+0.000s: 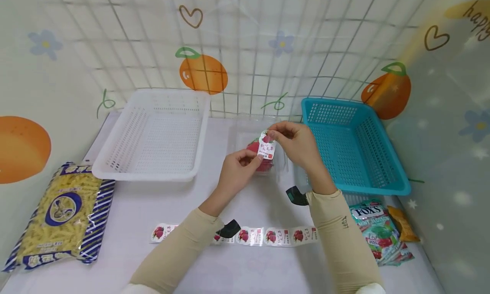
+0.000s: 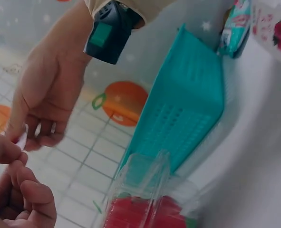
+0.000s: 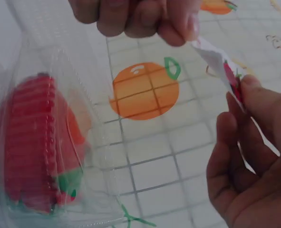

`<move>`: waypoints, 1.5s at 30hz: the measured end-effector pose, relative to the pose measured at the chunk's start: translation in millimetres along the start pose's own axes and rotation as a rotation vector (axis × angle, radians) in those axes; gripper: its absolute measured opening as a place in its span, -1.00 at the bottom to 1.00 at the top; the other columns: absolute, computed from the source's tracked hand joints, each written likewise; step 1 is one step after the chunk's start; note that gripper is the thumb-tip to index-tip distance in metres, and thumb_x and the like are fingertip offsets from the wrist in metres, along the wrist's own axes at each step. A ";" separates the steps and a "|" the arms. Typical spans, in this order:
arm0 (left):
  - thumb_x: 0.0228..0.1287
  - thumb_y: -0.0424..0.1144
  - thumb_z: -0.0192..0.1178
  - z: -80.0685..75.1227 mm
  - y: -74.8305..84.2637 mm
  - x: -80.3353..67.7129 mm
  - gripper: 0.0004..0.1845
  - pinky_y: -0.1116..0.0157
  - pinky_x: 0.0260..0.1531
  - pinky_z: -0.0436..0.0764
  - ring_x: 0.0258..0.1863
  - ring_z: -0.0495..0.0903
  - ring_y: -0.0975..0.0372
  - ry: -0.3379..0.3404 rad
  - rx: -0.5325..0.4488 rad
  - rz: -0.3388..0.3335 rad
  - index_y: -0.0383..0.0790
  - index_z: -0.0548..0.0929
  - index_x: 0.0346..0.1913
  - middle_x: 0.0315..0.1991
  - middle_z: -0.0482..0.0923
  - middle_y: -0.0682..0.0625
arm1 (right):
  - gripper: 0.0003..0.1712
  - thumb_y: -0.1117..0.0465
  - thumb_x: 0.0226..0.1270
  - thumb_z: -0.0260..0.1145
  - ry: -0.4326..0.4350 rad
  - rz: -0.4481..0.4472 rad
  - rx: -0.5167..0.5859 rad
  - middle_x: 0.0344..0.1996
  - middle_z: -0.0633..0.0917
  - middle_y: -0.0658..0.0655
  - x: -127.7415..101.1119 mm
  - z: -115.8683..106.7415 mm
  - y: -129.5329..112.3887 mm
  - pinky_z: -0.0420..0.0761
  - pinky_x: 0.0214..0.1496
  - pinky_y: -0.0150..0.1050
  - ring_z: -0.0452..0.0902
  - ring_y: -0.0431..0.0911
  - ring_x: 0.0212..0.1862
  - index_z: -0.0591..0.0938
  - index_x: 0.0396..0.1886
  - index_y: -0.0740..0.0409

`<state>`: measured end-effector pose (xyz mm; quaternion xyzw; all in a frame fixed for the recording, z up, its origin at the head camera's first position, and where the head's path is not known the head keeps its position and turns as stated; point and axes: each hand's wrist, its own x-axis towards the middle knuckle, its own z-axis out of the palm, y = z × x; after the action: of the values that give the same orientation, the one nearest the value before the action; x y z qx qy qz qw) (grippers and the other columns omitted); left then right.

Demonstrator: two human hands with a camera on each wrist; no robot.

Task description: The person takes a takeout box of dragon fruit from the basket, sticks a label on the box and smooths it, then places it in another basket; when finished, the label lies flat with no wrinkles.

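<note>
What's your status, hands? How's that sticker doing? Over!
Left fingers and right fingers: both pinching one white sticker printed with red fruit. Clear plastic box with green-tipped red fruit: behind it in head view. Nothing seen blocking.

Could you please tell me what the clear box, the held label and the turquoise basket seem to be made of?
Clear box: probably thin, glossy plastic; red shows through and edges catch light.
Held label: paper or thin film, unclear which; it bends where pinched.
Turquoise basket: apparently moulded plastic, slight sheen, regular perforations.
</note>
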<state>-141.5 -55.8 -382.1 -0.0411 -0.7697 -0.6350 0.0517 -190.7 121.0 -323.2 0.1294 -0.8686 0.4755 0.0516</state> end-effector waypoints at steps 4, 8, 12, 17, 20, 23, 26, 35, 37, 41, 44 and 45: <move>0.32 -0.23 0.32 1.7 0.3 12.7 -0.83 0.43 -0.43 0.46 -0.42 0.50 0.26 0.004 0.077 -0.015 -0.29 0.79 -0.28 -0.42 0.67 -0.07 | -0.76 0.04 0.47 0.34 -0.053 0.054 -0.018 -0.20 0.81 0.12 18.9 1.5 7.6 0.60 -0.07 -0.19 0.67 0.00 -0.10 0.77 -0.11 0.09; 0.33 -0.22 0.29 3.1 -1.4 23.8 -0.80 0.41 -0.38 0.52 -0.40 0.57 0.25 0.015 0.153 0.002 -0.29 0.81 -0.22 -0.38 0.73 -0.09 | -0.74 -0.01 0.47 0.33 -0.079 0.115 -0.067 -0.15 0.81 0.09 33.9 4.3 12.3 0.57 -0.02 -0.13 0.63 -0.03 -0.01 0.77 -0.08 0.04; 0.34 -0.23 0.27 3.4 -7.0 33.6 -0.81 0.39 -0.42 0.46 -0.46 0.51 0.26 0.030 0.236 0.048 -0.26 0.81 -0.23 -0.46 0.69 -0.05 | -0.72 -0.03 0.48 0.32 -0.109 0.170 -0.102 -0.08 0.78 0.09 46.0 8.4 15.9 0.56 -0.01 -0.09 0.58 -0.01 0.05 0.77 -0.03 0.01; 0.34 -0.24 0.23 3.5 -14.8 45.2 -0.82 0.32 -0.41 0.39 -0.47 0.46 0.20 0.037 0.344 0.114 -0.23 0.79 -0.32 -0.56 0.60 0.00 | -0.72 -0.02 0.48 0.32 -0.126 0.208 -0.111 -0.08 0.78 0.09 56.8 13.1 23.7 0.55 0.02 -0.08 0.58 -0.01 0.05 0.77 -0.03 0.01; 0.33 -0.23 0.22 3.9 -16.5 49.6 -0.80 0.21 -0.25 0.40 -0.32 0.51 0.11 0.037 0.407 0.122 -0.22 0.79 -0.35 -0.56 0.63 -0.02 | -0.71 -0.03 0.49 0.31 -0.127 0.213 -0.127 -0.08 0.79 0.09 62.1 16.9 30.2 0.56 0.02 -0.09 0.59 -0.01 0.03 0.77 -0.02 0.00; 0.35 -0.18 0.21 4.9 -17.1 52.0 -0.78 0.08 -0.13 0.35 -0.17 0.50 0.04 0.033 0.465 0.091 -0.20 0.80 -0.33 -0.45 0.70 -0.03 | -0.71 -0.05 0.49 0.30 -0.127 0.217 -0.147 -0.06 0.78 0.08 66.8 21.3 36.6 0.57 0.01 -0.09 0.58 -0.01 0.01 0.77 -0.01 -0.02; 0.37 -0.13 0.21 6.3 -18.6 54.2 -0.76 0.03 -0.11 0.32 -0.13 0.48 0.03 0.029 0.526 0.059 -0.17 0.82 -0.29 -0.35 0.73 -0.03 | -0.71 -0.04 0.48 0.31 -0.125 0.220 -0.143 -0.07 0.78 0.08 71.2 25.8 41.8 0.58 0.00 -0.10 0.58 -0.01 0.00 0.78 -0.02 -0.01; 0.41 -0.12 0.15 10.1 -26.6 63.7 -0.72 0.02 -0.11 0.32 -0.09 0.47 0.01 0.017 0.623 0.022 -0.15 0.81 -0.31 -0.36 0.67 -0.04 | -0.73 -0.02 0.48 0.32 -0.129 0.221 -0.146 -0.16 0.79 0.10 80.5 35.1 49.9 0.49 -0.15 -0.22 0.57 -0.04 -0.08 0.79 -0.08 0.03; 0.41 -0.12 0.14 10.5 -27.6 65.6 -0.72 0.01 -0.11 0.33 -0.08 0.47 0.00 0.014 0.648 0.011 -0.13 0.81 -0.33 -0.35 0.67 -0.04 | -0.73 -0.02 0.47 0.33 -0.134 0.226 -0.148 -0.18 0.79 0.10 81.7 36.3 51.4 0.48 -0.17 -0.24 0.57 -0.04 -0.09 0.80 -0.09 0.03; 0.41 -0.12 0.10 12.0 -26.8 69.8 -0.70 -0.01 -0.12 0.35 -0.09 0.45 -0.02 0.001 0.698 0.000 -0.11 0.78 -0.37 -0.30 0.65 -0.05 | -0.72 -0.03 0.46 0.34 -0.136 0.216 -0.164 -0.18 0.80 0.09 84.7 37.9 55.6 0.49 -0.20 -0.27 0.61 -0.04 -0.10 0.81 -0.09 0.02; 0.42 -0.12 0.08 13.2 -25.2 72.4 -0.68 0.00 -0.13 0.36 -0.10 0.43 -0.03 -0.022 0.730 -0.006 -0.11 0.77 -0.39 -0.28 0.63 -0.07 | -0.73 -0.04 0.45 0.35 -0.135 0.217 -0.176 -0.18 0.80 0.08 86.6 39.2 60.0 0.50 -0.22 -0.27 0.61 -0.04 -0.10 0.81 -0.10 0.01; 0.42 -0.12 0.07 13.4 -24.3 73.0 -0.68 0.00 -0.14 0.37 -0.10 0.43 -0.03 -0.030 0.740 -0.010 -0.11 0.77 -0.40 -0.28 0.63 -0.08 | -0.73 -0.04 0.45 0.35 -0.139 0.221 -0.180 -0.19 0.80 0.08 87.0 39.6 61.4 0.50 -0.22 -0.27 0.61 -0.04 -0.10 0.81 -0.10 0.01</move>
<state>-217.4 -47.4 -398.7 -0.0251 -0.9481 -0.3132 0.0485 -289.8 104.1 -376.1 0.0606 -0.9182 0.3884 -0.0496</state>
